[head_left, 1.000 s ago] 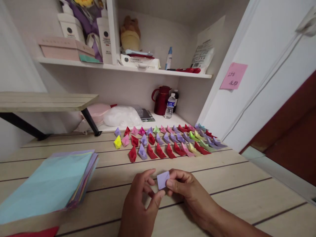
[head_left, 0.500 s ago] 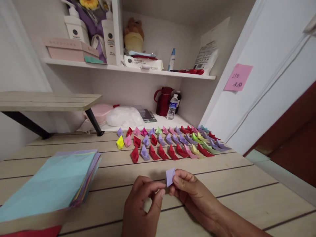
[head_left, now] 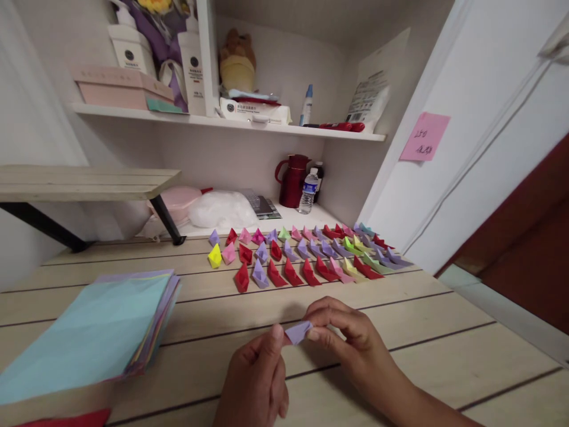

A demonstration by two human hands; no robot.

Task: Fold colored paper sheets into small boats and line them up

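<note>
Both my hands hold a small folded lilac paper [head_left: 297, 332] just above the wooden table [head_left: 400, 332]. My left hand [head_left: 258, 379] pinches its left end with thumb and fingers closed. My right hand [head_left: 344, 338] pinches its right end, fingers curled over it. Beyond my hands, several small folded paper boats [head_left: 302, 255] in red, purple, pink, green and yellow stand in rows on the table. A stack of coloured paper sheets [head_left: 89, 329], light blue on top, lies at the left.
A raised wooden board [head_left: 84, 181] on black legs stands at the left. Behind the boats are a red jug [head_left: 291, 181], a water bottle [head_left: 306, 193] and a white bag [head_left: 220, 209]. A shelf [head_left: 222, 121] holds bottles and boxes. A pink note [head_left: 424, 136] sticks to the right wall.
The lilac paper has turned from upright and square-looking to a flatter, pointed shape lying sideways between my fingertips. My right hand has curled over it; my left thumb has come up to its end.
</note>
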